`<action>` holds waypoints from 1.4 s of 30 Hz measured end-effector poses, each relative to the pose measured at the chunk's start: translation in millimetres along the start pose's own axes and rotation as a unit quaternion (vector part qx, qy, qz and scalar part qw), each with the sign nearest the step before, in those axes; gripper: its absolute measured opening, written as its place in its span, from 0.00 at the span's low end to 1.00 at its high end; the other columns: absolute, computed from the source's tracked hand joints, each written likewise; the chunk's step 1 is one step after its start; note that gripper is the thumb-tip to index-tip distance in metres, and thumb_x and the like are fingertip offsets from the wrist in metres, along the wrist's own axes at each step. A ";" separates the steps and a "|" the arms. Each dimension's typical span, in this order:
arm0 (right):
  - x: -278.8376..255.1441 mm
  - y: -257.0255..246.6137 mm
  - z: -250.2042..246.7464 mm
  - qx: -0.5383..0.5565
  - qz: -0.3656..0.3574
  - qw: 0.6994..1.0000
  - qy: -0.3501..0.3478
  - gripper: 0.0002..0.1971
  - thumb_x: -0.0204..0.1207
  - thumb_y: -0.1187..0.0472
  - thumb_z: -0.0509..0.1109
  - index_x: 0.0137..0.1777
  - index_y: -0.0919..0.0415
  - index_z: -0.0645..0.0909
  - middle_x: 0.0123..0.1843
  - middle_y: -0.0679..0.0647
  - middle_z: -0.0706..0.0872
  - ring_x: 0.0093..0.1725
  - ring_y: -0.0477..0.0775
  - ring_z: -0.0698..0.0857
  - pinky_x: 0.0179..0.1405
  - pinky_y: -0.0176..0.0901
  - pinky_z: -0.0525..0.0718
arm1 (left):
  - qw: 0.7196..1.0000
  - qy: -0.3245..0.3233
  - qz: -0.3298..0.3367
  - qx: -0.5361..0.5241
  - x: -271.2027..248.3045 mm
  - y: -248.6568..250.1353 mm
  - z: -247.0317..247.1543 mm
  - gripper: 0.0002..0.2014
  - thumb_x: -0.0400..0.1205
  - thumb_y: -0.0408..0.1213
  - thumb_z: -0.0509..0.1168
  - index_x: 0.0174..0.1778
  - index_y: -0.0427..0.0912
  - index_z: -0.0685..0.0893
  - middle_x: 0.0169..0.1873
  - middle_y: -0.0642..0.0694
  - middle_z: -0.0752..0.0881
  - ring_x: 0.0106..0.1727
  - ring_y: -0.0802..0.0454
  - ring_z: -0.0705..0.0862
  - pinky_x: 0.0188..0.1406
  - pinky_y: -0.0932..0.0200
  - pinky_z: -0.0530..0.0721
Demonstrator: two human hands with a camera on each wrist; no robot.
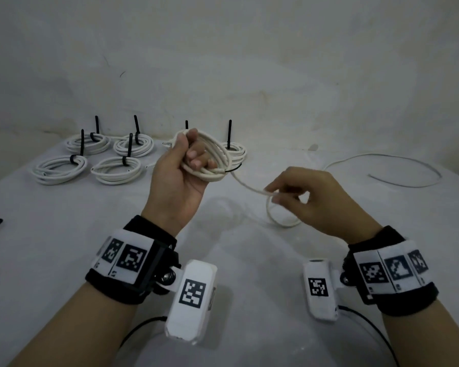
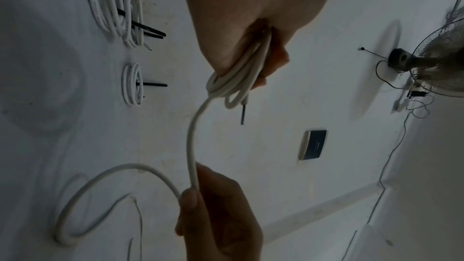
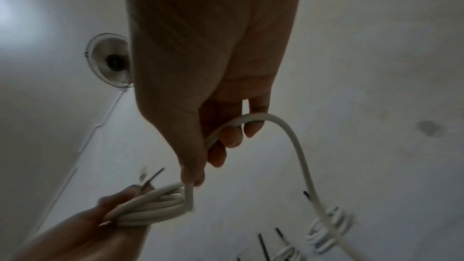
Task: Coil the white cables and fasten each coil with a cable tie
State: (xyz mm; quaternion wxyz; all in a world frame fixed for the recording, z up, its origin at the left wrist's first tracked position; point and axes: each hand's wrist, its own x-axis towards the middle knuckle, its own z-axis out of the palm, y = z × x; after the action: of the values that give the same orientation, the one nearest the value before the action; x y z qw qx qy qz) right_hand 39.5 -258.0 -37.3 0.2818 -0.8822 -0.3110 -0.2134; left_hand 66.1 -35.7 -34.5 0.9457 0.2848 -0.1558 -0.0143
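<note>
The left hand (image 1: 179, 165) grips the coil (image 1: 215, 157); the right hand (image 1: 305, 197) pinches its loose cable (image 1: 245, 184) (only the left wrist view shows a wall fan (image 2: 436, 62)).

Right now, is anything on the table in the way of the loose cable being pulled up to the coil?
Nothing visible: the loose cable runs free from the right hand to the coil in the left hand.
</note>
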 end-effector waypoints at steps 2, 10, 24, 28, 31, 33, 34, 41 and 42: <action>1.6 -12.4 7.7 -0.030 -0.050 0.997 -0.051 0.12 0.73 0.63 0.71 0.55 0.55 0.89 0.37 0.44 0.79 0.35 0.44 0.77 0.39 0.35 0.75 | 0.998 0.016 0.020 0.049 0.6 0.0 -1.5 0.13 0.88 0.41 0.48 0.44 0.42 0.75 0.22 0.55 0.71 0.21 0.62 0.71 0.32 0.67 0.79; 2.5 -51.2 10.8 0.096 -0.094 0.990 -0.033 0.06 0.70 0.59 0.78 0.45 0.60 0.90 0.38 0.47 0.84 0.33 0.40 0.77 0.34 0.27 0.72 | 0.917 -0.064 0.009 0.393 -15.7 -18.9 8.3 0.13 0.88 0.41 0.49 0.43 0.39 0.72 0.23 0.50 0.71 0.21 0.59 0.73 0.24 0.68 0.75; 6.1 -27.7 19.1 0.147 0.031 0.966 0.211 0.06 0.73 0.63 0.75 0.50 0.58 0.89 0.41 0.53 0.84 0.38 0.37 0.80 0.36 0.24 0.72 | 0.918 -0.192 -0.193 0.289 -30.2 -24.5 22.6 0.31 0.70 0.66 0.43 0.38 0.39 0.72 0.16 0.52 0.64 0.12 0.61 0.59 0.20 0.65 0.73; 6.8 -27.5 23.8 0.119 0.038 0.964 0.234 0.03 0.74 0.61 0.74 0.45 0.55 0.90 0.37 0.51 0.86 0.34 0.38 0.79 0.36 0.24 0.71 | 0.911 -0.196 -0.223 0.288 -33.2 -23.8 23.3 0.28 0.69 0.66 0.48 0.36 0.40 0.71 0.15 0.53 0.63 0.10 0.61 0.59 0.20 0.65 0.74; 6.4 -27.7 23.7 0.139 0.046 0.970 0.196 0.06 0.78 0.58 0.70 0.51 0.53 0.88 0.42 0.49 0.88 0.41 0.41 0.83 0.40 0.26 0.74 | 0.927 -0.154 -0.209 0.269 -32.0 -24.8 26.6 0.23 0.76 0.60 0.49 0.35 0.41 0.69 0.15 0.52 0.63 0.12 0.60 0.60 0.21 0.65 0.74; 5.9 -29.0 22.2 0.166 0.059 0.978 0.109 0.13 0.78 0.55 0.70 0.63 0.48 0.82 0.53 0.45 0.86 0.53 0.40 0.84 0.46 0.26 0.79 | 0.943 -0.126 -0.201 0.236 -30.3 -22.4 26.7 0.21 0.80 0.57 0.49 0.34 0.42 0.69 0.15 0.53 0.63 0.12 0.61 0.61 0.21 0.65 0.75; 5.6 -29.6 21.9 0.178 0.061 0.980 0.071 0.18 0.77 0.56 0.72 0.67 0.46 0.78 0.57 0.43 0.85 0.57 0.40 0.83 0.49 0.27 0.80 | 0.947 -0.118 -0.199 0.222 -29.3 -20.0 25.7 0.20 0.80 0.56 0.49 0.34 0.42 0.69 0.15 0.53 0.64 0.12 0.60 0.62 0.22 0.65 0.75; 4.1 -28.8 18.3 0.182 0.051 0.982 0.018 0.26 0.75 0.78 0.65 0.69 0.55 0.78 0.47 0.55 0.87 0.41 0.46 0.90 0.43 0.35 0.86 | 0.931 -0.085 -0.214 0.285 -24.3 -10.1 23.0 0.20 0.86 0.49 0.49 0.30 0.42 0.69 0.17 0.52 0.64 0.15 0.58 0.65 0.25 0.63 0.79; 3.5 -28.8 16.8 0.180 0.047 0.982 0.006 0.27 0.76 0.79 0.64 0.70 0.54 0.77 0.47 0.55 0.87 0.41 0.47 0.90 0.43 0.36 0.86 | 0.926 -0.079 -0.217 0.300 -23.3 -8.7 22.5 0.21 0.86 0.49 0.49 0.30 0.42 0.68 0.16 0.52 0.63 0.14 0.59 0.63 0.25 0.63 0.79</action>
State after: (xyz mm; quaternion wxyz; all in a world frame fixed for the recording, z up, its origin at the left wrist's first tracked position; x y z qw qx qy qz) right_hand 26.2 -227.2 -37.5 0.4479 -0.8293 -0.3007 -0.1454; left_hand 37.6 -52.3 -28.2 0.7744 0.5802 -0.1612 -0.1942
